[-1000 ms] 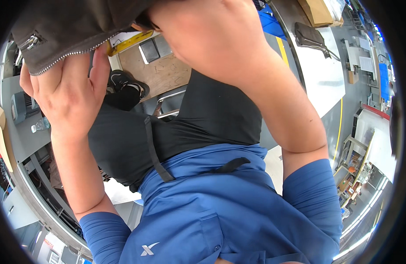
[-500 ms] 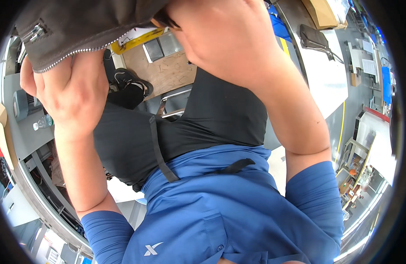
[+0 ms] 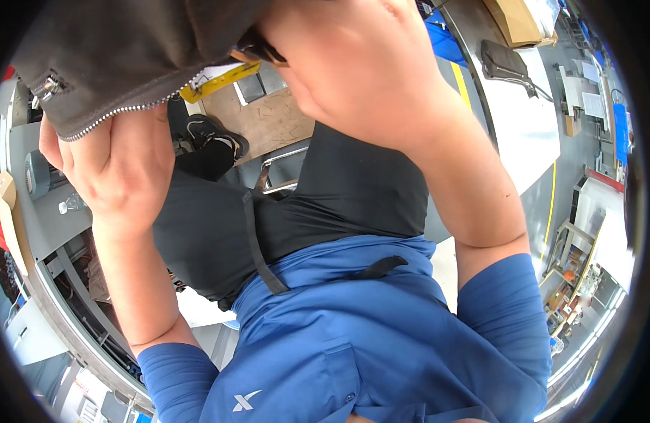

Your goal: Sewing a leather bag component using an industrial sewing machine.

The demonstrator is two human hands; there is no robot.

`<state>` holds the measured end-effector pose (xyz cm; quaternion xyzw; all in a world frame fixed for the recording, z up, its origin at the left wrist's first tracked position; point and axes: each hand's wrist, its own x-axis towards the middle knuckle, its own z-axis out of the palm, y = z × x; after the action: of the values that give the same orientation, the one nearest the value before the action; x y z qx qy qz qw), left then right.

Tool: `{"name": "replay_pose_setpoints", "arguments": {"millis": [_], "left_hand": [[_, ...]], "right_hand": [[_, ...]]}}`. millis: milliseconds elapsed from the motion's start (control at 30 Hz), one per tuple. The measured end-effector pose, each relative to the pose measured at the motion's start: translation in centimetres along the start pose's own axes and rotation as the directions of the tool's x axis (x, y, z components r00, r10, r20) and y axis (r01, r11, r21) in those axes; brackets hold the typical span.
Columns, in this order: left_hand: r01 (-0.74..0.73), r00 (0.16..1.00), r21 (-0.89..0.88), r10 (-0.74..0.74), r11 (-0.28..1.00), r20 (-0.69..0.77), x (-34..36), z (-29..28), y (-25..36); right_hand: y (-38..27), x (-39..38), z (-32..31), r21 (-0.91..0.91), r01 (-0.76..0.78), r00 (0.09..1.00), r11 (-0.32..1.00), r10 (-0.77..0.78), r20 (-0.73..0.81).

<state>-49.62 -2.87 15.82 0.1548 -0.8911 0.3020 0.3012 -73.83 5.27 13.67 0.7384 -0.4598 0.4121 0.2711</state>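
A dark brown, leather-like bag [image 3: 135, 56] with a metal zipper along its lower edge fills the upper left. My left hand [image 3: 120, 169] holds that zippered edge, its fingers passing up behind the material and mostly hidden. At the bag's right side, my right hand [image 3: 360, 70] is closed on it; the fingertips are out of sight past the top of the picture. A zipper slider [image 3: 52, 84] shows on the bag's left part. Between my hands, below the bag, a small strip of yellow [image 3: 223, 81] edge is visible.
A similar dark brown pouch [image 3: 507, 63] lies on the white table at right, near a cardboard box [image 3: 512, 21]. A clear plastic bottle [image 3: 72, 204] rests on the grey surface at left. My shoe [image 3: 216, 134] is beside a brown board [image 3: 268, 120] below.
The bag has shifted slightly downward and its material has folded differently near my right hand. My left hand has moved a little down with the zippered edge.
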Motion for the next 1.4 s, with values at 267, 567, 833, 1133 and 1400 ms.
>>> {"name": "replay_pose_setpoints", "arguments": {"millis": [267, 567, 833, 1133, 1400], "left_hand": [[-0.015, 0.999, -0.036, 0.017, 0.999, 0.040, 0.3, -0.2, 0.1], [0.012, 0.997, -0.010, -0.011, 1.000, 0.071, 0.1, -0.1, -0.2], [0.063, 0.998, -0.169, -0.061, 0.984, 0.018, 0.8, -0.4, 0.5], [0.048, 0.997, -0.034, -0.046, 0.998, 0.058, 1.3, -0.3, 1.3], [0.046, 0.998, 0.032, -0.047, 0.998, 0.052, 0.0, 0.6, 1.0]], "right_hand": [[-1.4, 1.3, -1.4, -0.004, -0.017, 0.998, 1.000, 0.017, -0.064], [-1.0, 1.0, -0.7, -0.131, 0.011, 1.000, 0.991, -0.008, 0.023], [-1.6, 1.0, -2.3, -0.094, -0.080, 0.974, 0.992, 0.098, 0.206], [-1.9, 0.5, -1.7, -0.040, -0.129, 0.975, 0.991, 0.134, 0.177], [-1.6, -0.3, -0.1, 0.021, -0.151, 0.989, 0.988, 0.151, 0.008]]}}
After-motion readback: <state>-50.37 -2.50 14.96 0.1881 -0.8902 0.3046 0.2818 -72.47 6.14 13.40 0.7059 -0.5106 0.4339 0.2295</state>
